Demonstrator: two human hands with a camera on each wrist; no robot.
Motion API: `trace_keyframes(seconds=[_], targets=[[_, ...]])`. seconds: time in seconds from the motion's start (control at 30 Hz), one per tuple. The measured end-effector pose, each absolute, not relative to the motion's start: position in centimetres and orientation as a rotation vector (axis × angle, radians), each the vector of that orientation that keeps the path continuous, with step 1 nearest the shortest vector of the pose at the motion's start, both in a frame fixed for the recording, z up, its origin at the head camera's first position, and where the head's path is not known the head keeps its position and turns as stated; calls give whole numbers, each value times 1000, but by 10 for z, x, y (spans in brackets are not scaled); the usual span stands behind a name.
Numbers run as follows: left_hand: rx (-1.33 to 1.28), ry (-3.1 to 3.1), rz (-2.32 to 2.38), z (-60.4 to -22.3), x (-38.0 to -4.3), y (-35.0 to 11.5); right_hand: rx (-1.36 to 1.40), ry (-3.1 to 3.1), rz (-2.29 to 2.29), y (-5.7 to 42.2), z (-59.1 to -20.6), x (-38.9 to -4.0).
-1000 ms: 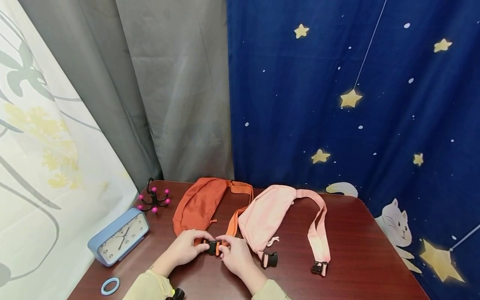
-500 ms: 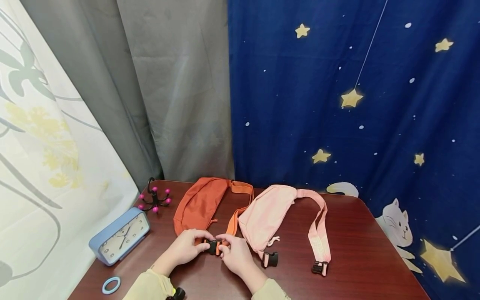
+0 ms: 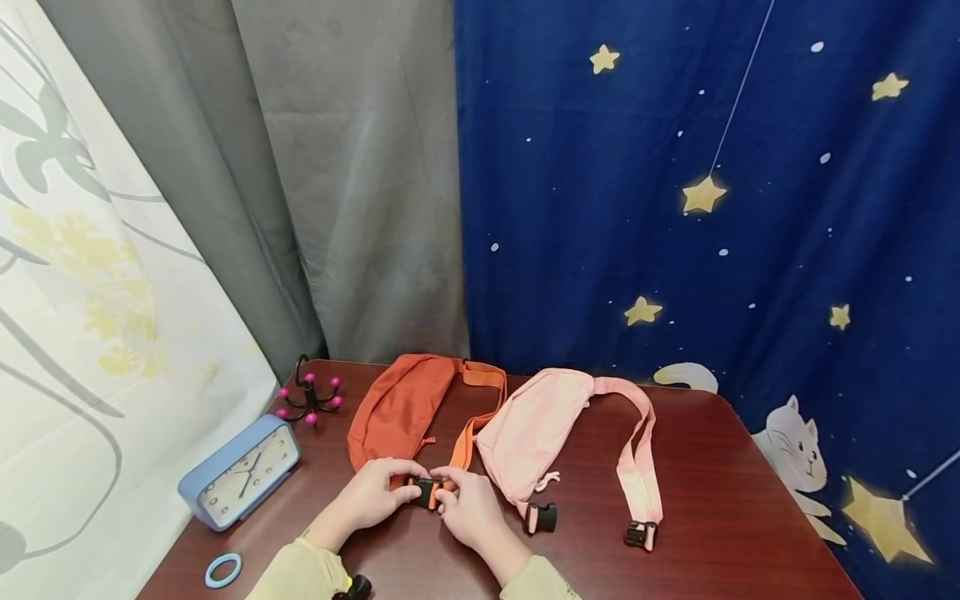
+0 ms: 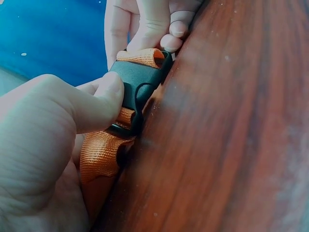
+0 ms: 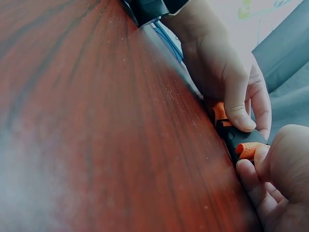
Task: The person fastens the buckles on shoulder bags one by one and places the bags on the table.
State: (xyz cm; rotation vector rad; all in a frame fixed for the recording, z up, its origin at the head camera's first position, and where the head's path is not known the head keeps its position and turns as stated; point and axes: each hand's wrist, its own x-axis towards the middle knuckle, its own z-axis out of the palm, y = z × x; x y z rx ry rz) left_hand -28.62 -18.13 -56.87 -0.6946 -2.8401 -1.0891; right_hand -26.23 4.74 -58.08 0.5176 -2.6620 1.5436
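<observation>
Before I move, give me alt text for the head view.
The left hand grips the black side-release buckle of a rust-orange waist bag; the right hand pinches the orange strap. A pink waist bag lies to the right, buckle halves apart; a blue table clock stands at left.

no readable lettering
tiny numerals on the blue clock (image 3: 242, 473), left of the left hand (image 3: 371, 497), are too small to read
</observation>
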Motion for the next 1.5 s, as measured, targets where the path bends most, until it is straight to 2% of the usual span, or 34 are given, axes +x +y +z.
trace_keyframes(seconds=[1.07, 1.33, 1.5], targets=[[-752, -2763, -1163, -571, -283, -181, 727, -2682, 1461, 55, -579, -262], [-733, -2741, -1259, -566, -283, -177, 851, -2820, 1185, 66, -554, -261], [-798, -2663, -1216, -556, -281, -164, 869, -2793, 1080, 88, -531, -260]])
